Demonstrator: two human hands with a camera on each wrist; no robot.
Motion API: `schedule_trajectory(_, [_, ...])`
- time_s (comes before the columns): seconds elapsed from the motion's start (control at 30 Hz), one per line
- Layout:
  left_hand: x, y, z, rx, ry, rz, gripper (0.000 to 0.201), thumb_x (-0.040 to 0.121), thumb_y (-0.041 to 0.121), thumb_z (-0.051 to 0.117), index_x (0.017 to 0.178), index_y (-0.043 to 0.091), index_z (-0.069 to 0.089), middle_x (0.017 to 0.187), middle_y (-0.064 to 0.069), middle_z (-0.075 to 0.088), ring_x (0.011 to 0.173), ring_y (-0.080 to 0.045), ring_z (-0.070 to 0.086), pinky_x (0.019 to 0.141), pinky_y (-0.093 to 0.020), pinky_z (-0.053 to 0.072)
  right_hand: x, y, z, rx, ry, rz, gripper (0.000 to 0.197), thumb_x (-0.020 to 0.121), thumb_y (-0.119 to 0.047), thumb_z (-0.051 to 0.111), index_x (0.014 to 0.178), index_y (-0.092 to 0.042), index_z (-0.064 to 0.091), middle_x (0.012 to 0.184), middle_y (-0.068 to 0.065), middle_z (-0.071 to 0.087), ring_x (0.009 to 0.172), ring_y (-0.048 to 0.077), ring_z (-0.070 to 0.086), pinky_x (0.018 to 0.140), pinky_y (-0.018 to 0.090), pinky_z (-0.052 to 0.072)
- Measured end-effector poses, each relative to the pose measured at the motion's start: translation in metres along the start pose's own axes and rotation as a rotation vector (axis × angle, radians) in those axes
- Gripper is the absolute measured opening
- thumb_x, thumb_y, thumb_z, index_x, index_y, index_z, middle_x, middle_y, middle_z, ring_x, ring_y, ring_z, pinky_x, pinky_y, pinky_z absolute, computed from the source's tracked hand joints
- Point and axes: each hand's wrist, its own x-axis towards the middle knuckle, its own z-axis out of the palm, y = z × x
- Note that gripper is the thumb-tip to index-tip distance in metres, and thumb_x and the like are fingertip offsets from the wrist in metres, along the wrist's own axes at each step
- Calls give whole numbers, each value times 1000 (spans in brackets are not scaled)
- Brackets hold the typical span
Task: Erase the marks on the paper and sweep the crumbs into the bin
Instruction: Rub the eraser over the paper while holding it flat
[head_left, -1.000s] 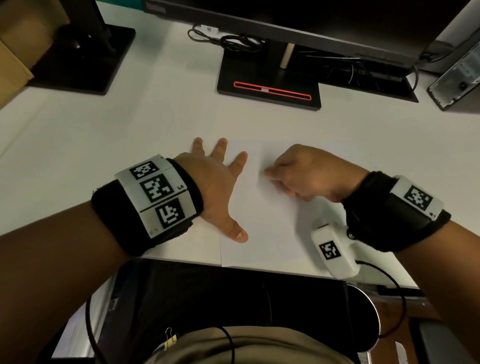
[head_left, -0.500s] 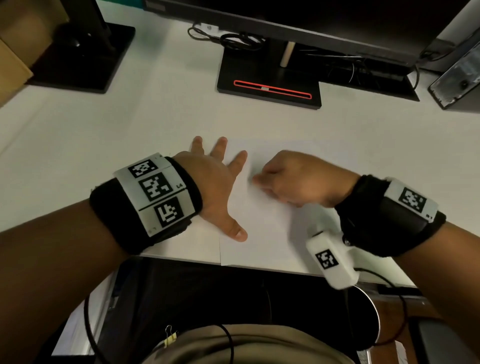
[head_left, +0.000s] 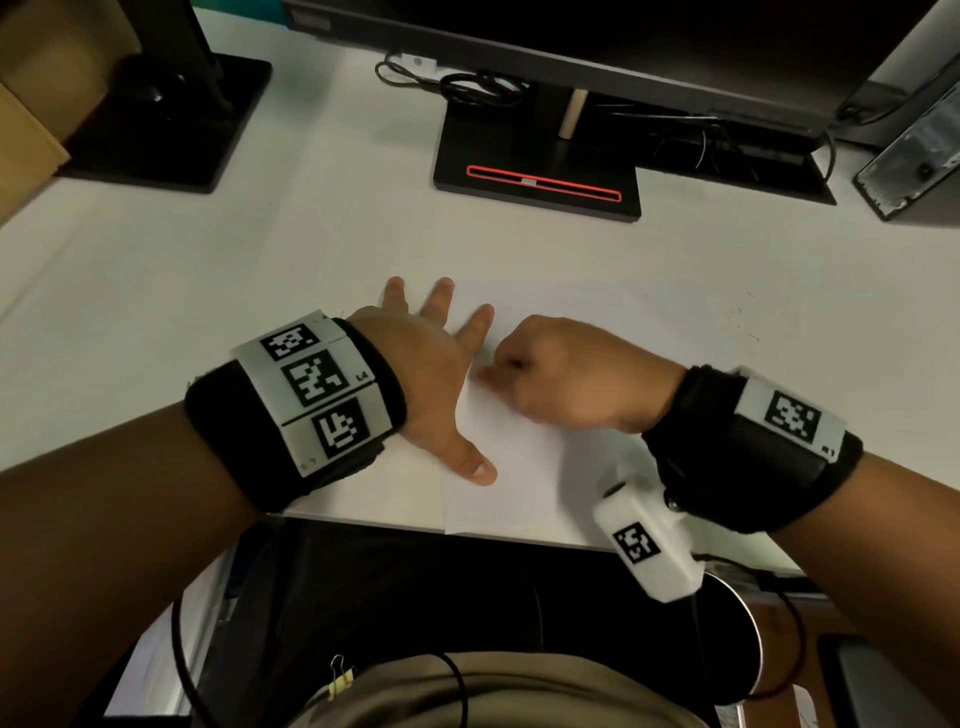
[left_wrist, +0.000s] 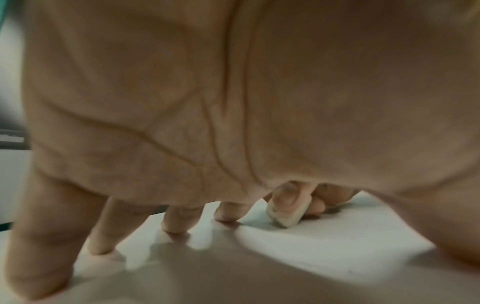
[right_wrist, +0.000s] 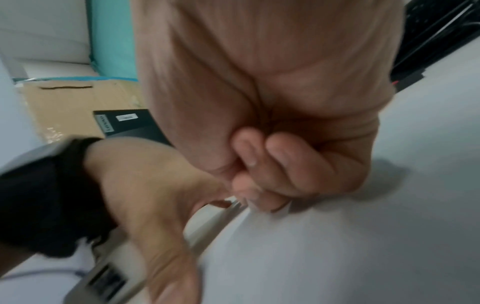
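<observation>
Paper (head_left: 519, 483) lies flat at the near edge of the white desk (head_left: 208, 260), pinned along its left margin by your left hand (head_left: 436, 374), fingers spread straight so the sheet cannot slide. Your right hand (head_left: 566, 374) pinches the eraser (left_wrist: 285, 214) in curled fingers, its corner pressed to the sheet just beside your left fingertips.

An office: a white worktop (head_left: 260, 249) carries two black monitor stands (head_left: 537, 171), tangled black cables (head_left: 467, 85) and a grey computer case (head_left: 919, 156).
</observation>
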Motion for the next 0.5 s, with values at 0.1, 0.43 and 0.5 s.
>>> schedule_trajectory(0.1, [-1, 0, 0, -7, -6, -3, 149, 50, 95, 61, 149, 37, -33, 160, -6, -35, 148, -46, -19, 115, -62, 26, 5, 11, -13, 48, 72, 49, 49, 102, -37, 48, 62, -9, 55, 55, 7, 51, 43, 15, 43, 44, 20, 37])
schedule_trajectory(0.43, [-3, 1, 0, 2, -6, -3, 148, 51, 95, 60, 149, 35, -33, 160, -6, -35, 148, -47, -17, 116, -60, 27, 6, 17, -16, 30, 88, 48, 48, 102, -36, 48, 63, -9, 56, 54, 4, 52, 42, 14, 44, 47, 23, 37])
schedule_trajectory(0.5, [-3, 1, -1, 1, -10, -3, 148, 51, 95, 60, 149, 36, -33, 159, -6, -35, 148, -46, -18, 116, -60, 27, 2, 15, -11, 15, 29, 19, 48, 102, -37, 48, 65, -8, 57, 57, 4, 54, 47, 17, 46, 50, 24, 39])
